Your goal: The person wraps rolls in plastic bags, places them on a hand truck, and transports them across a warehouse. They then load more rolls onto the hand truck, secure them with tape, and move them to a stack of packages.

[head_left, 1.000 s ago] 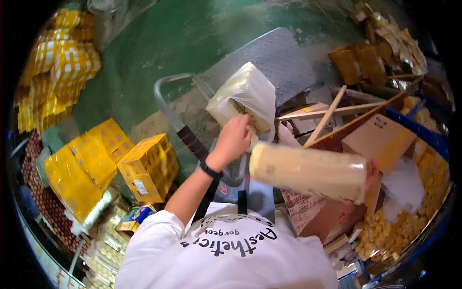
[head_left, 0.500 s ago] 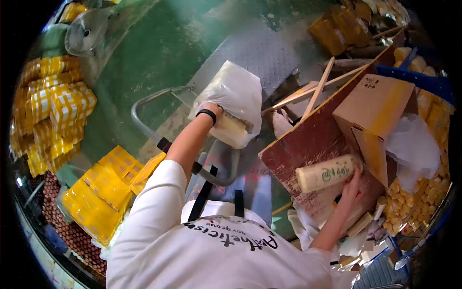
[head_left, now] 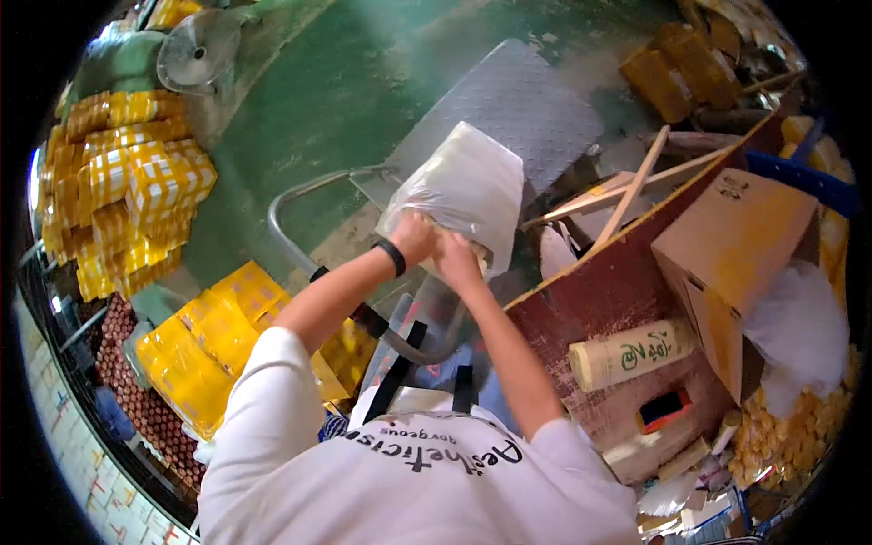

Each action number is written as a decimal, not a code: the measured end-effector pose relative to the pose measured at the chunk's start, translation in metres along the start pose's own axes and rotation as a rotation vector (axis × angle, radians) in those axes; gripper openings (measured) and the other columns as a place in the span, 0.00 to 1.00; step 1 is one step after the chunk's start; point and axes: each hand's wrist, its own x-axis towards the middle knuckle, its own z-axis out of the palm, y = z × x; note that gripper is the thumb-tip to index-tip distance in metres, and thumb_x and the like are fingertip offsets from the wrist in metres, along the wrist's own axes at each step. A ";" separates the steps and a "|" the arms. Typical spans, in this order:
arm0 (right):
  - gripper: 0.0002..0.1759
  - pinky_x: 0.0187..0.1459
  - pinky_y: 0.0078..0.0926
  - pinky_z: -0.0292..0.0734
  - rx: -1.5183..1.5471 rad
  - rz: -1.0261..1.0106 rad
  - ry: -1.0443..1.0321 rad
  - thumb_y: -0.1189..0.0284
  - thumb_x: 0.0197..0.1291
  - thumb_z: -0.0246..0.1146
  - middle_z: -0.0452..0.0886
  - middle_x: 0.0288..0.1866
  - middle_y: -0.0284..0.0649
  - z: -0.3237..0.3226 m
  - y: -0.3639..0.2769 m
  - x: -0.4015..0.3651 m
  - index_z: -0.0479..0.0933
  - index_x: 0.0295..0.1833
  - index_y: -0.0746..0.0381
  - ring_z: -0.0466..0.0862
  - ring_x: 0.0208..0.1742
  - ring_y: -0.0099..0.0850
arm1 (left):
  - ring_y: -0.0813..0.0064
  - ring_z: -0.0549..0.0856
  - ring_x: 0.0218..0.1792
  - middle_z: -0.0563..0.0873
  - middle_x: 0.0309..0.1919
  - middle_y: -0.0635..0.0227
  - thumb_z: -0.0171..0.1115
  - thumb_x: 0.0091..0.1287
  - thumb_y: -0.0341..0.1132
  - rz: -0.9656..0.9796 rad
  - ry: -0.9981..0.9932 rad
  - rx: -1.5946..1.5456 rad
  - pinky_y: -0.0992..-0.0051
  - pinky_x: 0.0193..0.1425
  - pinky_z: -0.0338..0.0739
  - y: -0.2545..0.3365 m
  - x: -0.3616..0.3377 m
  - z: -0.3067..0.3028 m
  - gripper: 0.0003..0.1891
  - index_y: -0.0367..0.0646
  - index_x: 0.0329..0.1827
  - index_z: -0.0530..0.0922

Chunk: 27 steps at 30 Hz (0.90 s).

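Observation:
A white plastic bag [head_left: 472, 173] with a pale bulk inside stands in front of me, its mouth turned toward me. My left hand [head_left: 415, 238], with a black band at the wrist, is closed on the bag's near edge. Right beside it, my right hand [head_left: 457, 258] has its fingers closed on the same edge. The fingertips of both hands are partly hidden. A cream roll with green writing [head_left: 633, 355] lies on the reddish-brown board [head_left: 581, 309] to the right, touched by neither hand.
An open cardboard box [head_left: 736, 232] stands on the board, beside a clear plastic bag [head_left: 804, 327]. Yellow-taped parcels [head_left: 204, 345] lie at the left. A curved metal bar [head_left: 277, 222] stands near my left forearm. Wooden sticks [head_left: 631, 200] cross beyond the board.
My right hand has left the cream roll on the board and moved left to the white bag's edge. My left hand has stayed at the bag. The view has shifted slightly.

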 end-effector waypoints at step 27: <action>0.53 0.55 0.36 0.70 0.156 -0.005 0.115 0.65 0.32 0.77 0.70 0.57 0.46 -0.053 -0.061 -0.024 0.54 0.64 0.63 0.73 0.56 0.39 | 0.53 0.73 0.53 0.72 0.53 0.54 0.56 0.56 0.29 -0.617 0.590 -1.031 0.64 0.56 0.70 0.025 -0.098 -0.080 0.25 0.37 0.59 0.65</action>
